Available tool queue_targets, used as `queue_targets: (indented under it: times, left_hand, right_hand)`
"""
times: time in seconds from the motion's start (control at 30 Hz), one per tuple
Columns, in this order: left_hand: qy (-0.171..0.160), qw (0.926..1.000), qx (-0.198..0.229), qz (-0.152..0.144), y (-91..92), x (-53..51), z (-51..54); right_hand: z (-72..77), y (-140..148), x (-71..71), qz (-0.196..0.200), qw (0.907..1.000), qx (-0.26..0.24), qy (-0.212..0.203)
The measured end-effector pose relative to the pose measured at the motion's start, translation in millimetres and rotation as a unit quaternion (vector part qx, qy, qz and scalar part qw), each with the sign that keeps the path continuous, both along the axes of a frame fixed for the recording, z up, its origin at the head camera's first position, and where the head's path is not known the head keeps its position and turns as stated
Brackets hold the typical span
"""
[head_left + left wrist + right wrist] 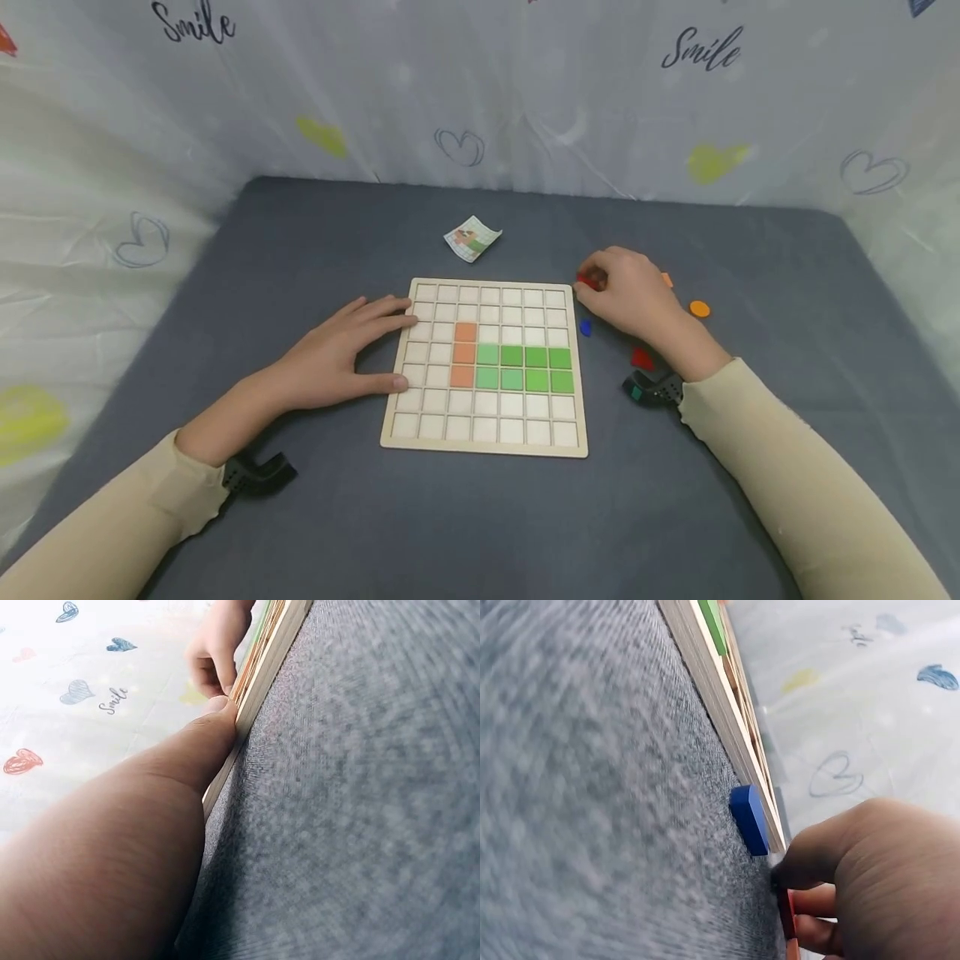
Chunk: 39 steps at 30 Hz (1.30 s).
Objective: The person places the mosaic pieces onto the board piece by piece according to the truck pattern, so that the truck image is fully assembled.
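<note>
Place: curtained-off workspace | room type: unclear | signs: heart-and-"Smile"-printed curtain (390, 79), grey tabletop (330, 542)

The dark gray table (480, 533) carries a wooden board (486, 404), a small card (472, 240) beyond it and, to its right, a blue piece (585, 327), a red piece (642, 359), an orange disc (700, 309) and a partly hidden orange piece (667, 280).

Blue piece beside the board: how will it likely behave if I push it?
The blue piece looks stiff, with crisp edges and no visible bend. Its flat faces suggest it would slide rather than roll. Pushed toward the board, it would probably catch against that thick wooden edge.
</note>
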<state>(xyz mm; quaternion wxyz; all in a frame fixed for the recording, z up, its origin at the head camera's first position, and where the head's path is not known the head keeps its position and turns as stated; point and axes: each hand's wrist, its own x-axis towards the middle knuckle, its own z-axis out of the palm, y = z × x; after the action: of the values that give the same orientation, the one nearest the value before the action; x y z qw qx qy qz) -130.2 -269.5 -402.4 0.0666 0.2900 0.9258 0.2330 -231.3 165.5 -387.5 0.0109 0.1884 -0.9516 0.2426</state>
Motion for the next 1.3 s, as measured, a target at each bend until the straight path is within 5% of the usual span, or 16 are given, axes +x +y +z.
queue_targets:
  times: [0.23, 0.5, 0.77, 1.3]
  left_hand:
    - [-0.005, 0.9999, -0.004, 0.008, -0.2, 0.7, -1.6]
    - [0.013, 0.9999, -0.001, -0.001, 1.2, -2.7, 0.7]
    - [0.001, 1.0, -0.008, -0.002, 0.1, -0.3, -0.4]
    - [0.005, 1.0, -0.002, -0.005, -0.4, 2.0, -0.4]
  right_hand:
    - [-1.3, -1, -0.8, 0.007, 0.9992, -0.024, 0.032]
    - [7.3, -18, 9.3, 0.065, 0.9945, -0.046, 0.069]
    - [12.9, -44, 24.3, 0.141, 0.9853, -0.051, 0.081]
    - [31.7, -62, 35.1, 0.203, 0.9664, -0.063, 0.145]
